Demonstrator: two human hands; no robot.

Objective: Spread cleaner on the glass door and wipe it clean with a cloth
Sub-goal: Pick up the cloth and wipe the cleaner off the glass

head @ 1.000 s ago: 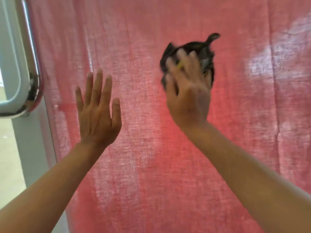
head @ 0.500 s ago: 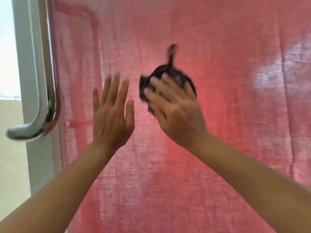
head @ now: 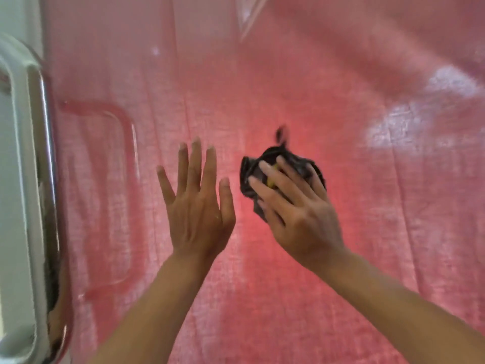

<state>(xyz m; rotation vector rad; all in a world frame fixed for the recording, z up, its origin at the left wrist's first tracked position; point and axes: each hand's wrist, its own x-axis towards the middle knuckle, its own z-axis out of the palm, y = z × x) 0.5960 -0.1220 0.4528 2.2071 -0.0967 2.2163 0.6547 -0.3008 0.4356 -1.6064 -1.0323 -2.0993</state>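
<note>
Right hand point(head: 296, 206) presses the bunched dark cloth point(head: 283, 166) on the glass door point(head: 341, 232) mid-pane, fingers spread over it. Left hand point(head: 196, 206) flat, released. Cloth looks soft, light; hold it balled under the palm.

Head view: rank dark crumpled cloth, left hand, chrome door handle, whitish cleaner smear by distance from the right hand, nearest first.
1. Dark crumpled cloth, under the right hand, pressed on the glass.
2. Left hand, just to its left, fingers spread.
3. Whitish cleaner smear, upper right.
4. Chrome door handle, far left edge.
</note>
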